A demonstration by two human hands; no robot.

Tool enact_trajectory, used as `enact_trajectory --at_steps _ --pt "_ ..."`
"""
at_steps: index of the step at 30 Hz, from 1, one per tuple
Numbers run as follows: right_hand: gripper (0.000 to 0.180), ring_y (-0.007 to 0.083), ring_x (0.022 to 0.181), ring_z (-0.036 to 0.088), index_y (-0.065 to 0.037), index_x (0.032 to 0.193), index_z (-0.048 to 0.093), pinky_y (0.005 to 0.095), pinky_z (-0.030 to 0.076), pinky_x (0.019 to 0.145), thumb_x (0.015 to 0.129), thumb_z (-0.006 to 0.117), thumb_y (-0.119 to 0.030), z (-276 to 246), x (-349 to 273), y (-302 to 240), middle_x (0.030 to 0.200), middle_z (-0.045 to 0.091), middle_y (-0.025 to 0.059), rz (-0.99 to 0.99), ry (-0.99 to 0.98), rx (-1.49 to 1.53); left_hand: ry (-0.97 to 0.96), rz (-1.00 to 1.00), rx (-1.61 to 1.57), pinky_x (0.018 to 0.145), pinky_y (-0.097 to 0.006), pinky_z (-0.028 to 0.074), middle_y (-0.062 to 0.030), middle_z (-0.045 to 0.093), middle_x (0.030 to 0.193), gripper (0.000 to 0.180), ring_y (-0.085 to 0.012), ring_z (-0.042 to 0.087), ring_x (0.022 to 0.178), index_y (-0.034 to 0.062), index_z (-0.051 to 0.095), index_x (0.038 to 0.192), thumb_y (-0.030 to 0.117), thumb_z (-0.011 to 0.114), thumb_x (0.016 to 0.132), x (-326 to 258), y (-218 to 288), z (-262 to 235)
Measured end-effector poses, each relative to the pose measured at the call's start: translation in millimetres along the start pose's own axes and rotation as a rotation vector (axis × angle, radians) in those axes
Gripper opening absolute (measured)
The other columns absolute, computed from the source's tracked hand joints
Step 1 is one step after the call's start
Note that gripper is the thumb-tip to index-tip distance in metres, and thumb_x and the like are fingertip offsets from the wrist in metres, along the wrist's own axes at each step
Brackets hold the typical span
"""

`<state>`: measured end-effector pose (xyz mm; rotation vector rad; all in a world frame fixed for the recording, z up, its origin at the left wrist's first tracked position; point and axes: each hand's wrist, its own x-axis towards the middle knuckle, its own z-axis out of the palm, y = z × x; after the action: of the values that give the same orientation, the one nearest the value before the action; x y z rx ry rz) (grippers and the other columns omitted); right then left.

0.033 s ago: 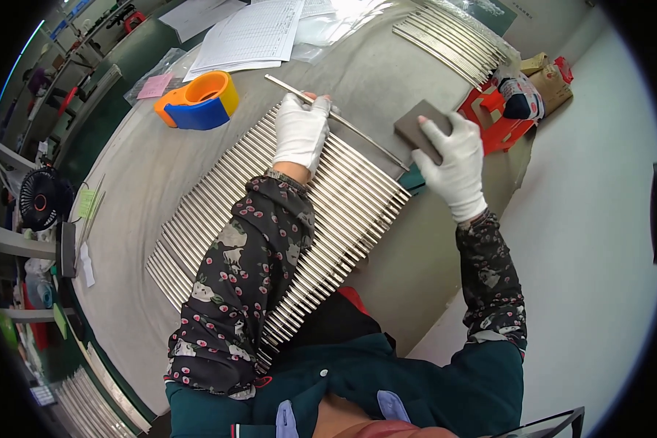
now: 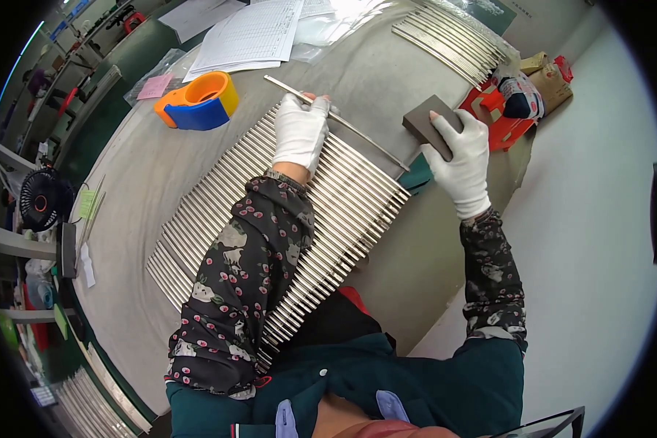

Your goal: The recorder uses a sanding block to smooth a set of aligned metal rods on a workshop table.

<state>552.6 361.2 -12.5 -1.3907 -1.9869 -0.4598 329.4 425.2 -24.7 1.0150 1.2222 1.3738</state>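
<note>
Many slim silvery metal rods (image 2: 350, 182) lie side by side in a wide sheet on the grey table, their near ends reaching toward my body. At the far edge of this row, my left hand (image 2: 301, 131), in a white glove with bare fingertips, is closed around a single metal rod (image 2: 369, 139) that slants across the row's far side. My right hand (image 2: 461, 160), gloved the same way, grips a flat brown-grey block (image 2: 429, 124), perhaps a sanding block. The block is held past the rod's right end, apart from it. My left forearm covers part of the row.
An orange, yellow and blue tape dispenser (image 2: 201, 101) stands at the far left by printed sheets (image 2: 248, 36). More rods (image 2: 449, 44) lie at the far right, beside an orange-red stool (image 2: 500, 124) with bags on it. A black fan (image 2: 44, 197) stands at left.
My right hand has shifted slightly right with the block, a little farther from the rod's end. My left hand and its rod have stayed in place.
</note>
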Motion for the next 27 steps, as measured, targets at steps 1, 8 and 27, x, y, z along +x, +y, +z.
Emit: enact_trajectory --at_steps 1,8,27 --pt "0.049 0.0363 0.098 0.052 -0.014 0.109 0.065 0.0422 0.044 0.087 0.062 0.076 -0.019 -3 0 -3 0.11 0.052 0.02 0.008 0.055 0.042 0.0 0.001 0.0 0.047 -0.022 0.039 -0.0074 0.066 0.076 0.017 -0.0071 0.048 0.052 0.0021 0.046 0.099 0.01 0.06 0.091 1 0 -1" --pt "0.05 0.0362 0.099 0.05 -0.013 0.111 0.065 0.0431 0.043 0.088 0.063 0.077 -0.02 -1 -3 -1 0.113 0.05 0.0206 0.0 0.04 0.062 -0.011 -0.038 0.007 0.046 -0.022 0.038 -0.0085 0.067 0.077 0.018 -0.007 0.047 0.051 0.0022 0.046 0.101 0.01 0.059 0.091 1 -1 1" --pt "0.053 0.0362 0.098 0.051 -0.01 0.111 0.064 0.0428 0.044 0.088 0.06 0.077 -0.015 -2 -18 6 0.111 0.053 0.0181 -0.023 -0.013 0.074 0.0 -0.04 -0.038 0.041 -0.022 0.037 -0.0088 0.063 0.073 0.017 -0.0076 0.046 0.046 0.0025 0.044 0.098 0.008 0.059 0.091 -5 6 0"
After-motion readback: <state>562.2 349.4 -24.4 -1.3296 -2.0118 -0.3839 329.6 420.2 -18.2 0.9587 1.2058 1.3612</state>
